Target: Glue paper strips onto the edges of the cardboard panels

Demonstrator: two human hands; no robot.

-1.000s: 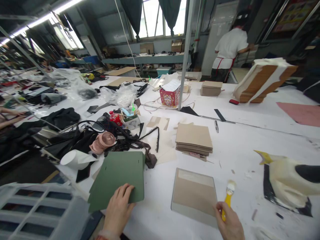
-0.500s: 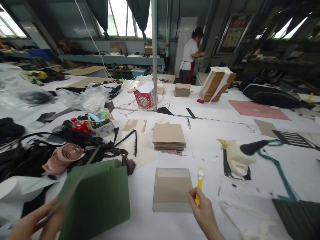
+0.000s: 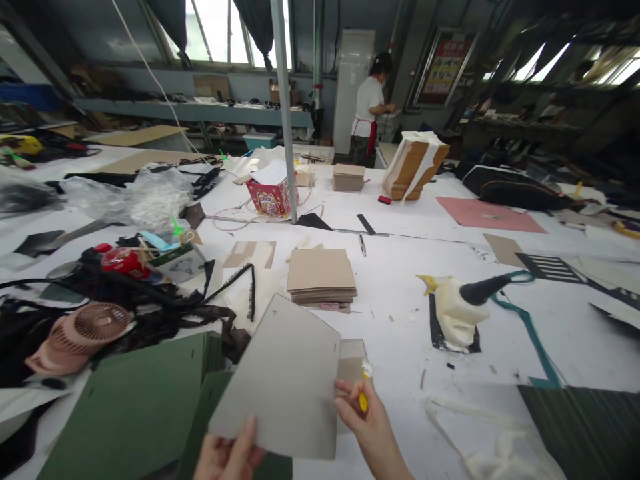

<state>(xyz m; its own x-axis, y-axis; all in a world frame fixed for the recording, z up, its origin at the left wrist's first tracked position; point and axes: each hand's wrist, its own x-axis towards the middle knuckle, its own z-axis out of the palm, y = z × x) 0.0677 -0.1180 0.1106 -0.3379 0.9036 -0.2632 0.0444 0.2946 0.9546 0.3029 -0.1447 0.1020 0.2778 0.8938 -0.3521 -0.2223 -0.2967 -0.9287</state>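
My left hand (image 3: 231,455) grips the lower left corner of a flat grey panel (image 3: 287,377), thumb on top. The panel is tilted and has small slits near its upper corners. My right hand (image 3: 374,430) is closed around a small yellow-handled brush (image 3: 363,399), bristles pointing away from me. Its fingertips are at the grey panel's right edge; whether they pinch it I cannot tell. Behind and below this panel lies a second panel with a brown cardboard piece (image 3: 351,368) on it, mostly hidden. Green panels (image 3: 135,400) lie stacked at the left.
A stack of cardboard pieces (image 3: 321,272) stands ahead. At the right is a white-wrapped container (image 3: 453,313) with a black nozzle. A pink fan (image 3: 95,327) and black straps crowd the left. A metal pole (image 3: 284,113) rises mid-table. Beyond, a person (image 3: 367,107) stands working.
My left hand has brought the grey panel from the left to the middle, over the panel with cardboard. My right hand, still with the brush, now meets its edge. The view has turned slightly right.
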